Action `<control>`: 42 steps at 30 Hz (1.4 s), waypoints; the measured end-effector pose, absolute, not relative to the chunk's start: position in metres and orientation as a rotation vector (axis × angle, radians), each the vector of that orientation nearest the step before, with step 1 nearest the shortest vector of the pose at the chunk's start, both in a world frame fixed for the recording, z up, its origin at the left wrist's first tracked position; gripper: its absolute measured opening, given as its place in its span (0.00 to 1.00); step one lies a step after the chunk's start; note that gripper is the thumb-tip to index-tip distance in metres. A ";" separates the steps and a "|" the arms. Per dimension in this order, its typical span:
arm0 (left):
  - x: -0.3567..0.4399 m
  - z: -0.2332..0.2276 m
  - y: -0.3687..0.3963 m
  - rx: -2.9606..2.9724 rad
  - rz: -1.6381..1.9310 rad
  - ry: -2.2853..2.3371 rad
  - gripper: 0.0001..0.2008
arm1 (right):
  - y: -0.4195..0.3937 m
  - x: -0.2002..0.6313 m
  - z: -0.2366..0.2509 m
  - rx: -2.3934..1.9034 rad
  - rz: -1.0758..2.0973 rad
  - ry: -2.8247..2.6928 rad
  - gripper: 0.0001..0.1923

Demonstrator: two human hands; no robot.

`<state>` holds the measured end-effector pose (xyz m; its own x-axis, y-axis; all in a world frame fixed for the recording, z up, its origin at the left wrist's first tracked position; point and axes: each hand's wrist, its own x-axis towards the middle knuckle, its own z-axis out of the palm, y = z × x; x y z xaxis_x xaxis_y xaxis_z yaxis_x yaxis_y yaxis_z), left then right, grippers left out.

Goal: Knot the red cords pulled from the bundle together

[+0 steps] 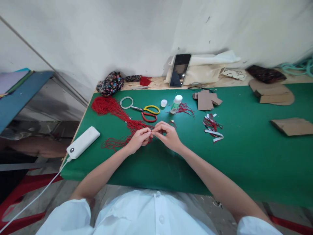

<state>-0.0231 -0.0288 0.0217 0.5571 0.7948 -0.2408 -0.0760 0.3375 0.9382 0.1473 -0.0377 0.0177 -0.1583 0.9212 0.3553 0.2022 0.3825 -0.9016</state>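
My left hand (140, 140) is closed in a pinch, its fingertips meeting those of my right hand (168, 136), also pinching. Between them shows a small bit of red cord, one of the thin strands that lie about here. A long bundle of red cord (114, 109) runs across the green mat (244, 150) from the upper left to beneath my left hand. Scissors (146, 112) with one yellow and one red handle lie beyond my hands, blades toward a pale ring (126, 102). A small white-capped bottle (176, 105) stands near a loose white cap (163, 103).
At left lies a white power bank (83, 142) with a cable over the table edge. A phone (180, 71) leans on cloth bags at the back. Cardboard pieces (205, 100), finished-looking red cords with white strips (213, 125) and folded cardboard (293, 126) lie to the right.
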 end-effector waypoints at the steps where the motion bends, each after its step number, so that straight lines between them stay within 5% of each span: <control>1: -0.023 0.022 -0.029 1.088 0.653 0.802 0.17 | -0.038 0.147 0.018 -1.018 0.882 -1.622 0.07; 10: -0.022 0.023 -0.030 1.170 0.634 0.777 0.21 | -0.039 0.147 0.016 -1.012 0.933 -1.650 0.09; 16: -0.026 0.026 -0.029 1.062 0.612 0.630 0.19 | -0.051 0.134 0.004 -0.866 1.157 -1.855 0.25; 20: -0.032 0.032 -0.026 1.022 0.675 0.552 0.17 | -0.057 0.127 -0.001 -0.870 1.258 -1.959 0.20; 24: -0.040 0.041 -0.022 1.207 0.753 0.653 0.18 | -0.053 0.131 0.004 -1.005 1.150 -1.998 0.09; 31: -0.051 0.053 -0.014 1.067 1.085 0.701 0.17 | -0.043 0.143 0.018 -1.106 1.068 -1.984 0.18; 42: -0.059 0.067 -0.022 0.630 0.965 0.259 0.16 | -0.037 0.159 0.029 -1.296 0.874 -1.795 0.25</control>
<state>-0.0592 -0.0216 0.0674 0.5565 0.8281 0.0671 -0.6827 0.4098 0.6050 0.1590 -0.0368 0.0293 -0.2129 0.9612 0.1756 0.4547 0.2566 -0.8529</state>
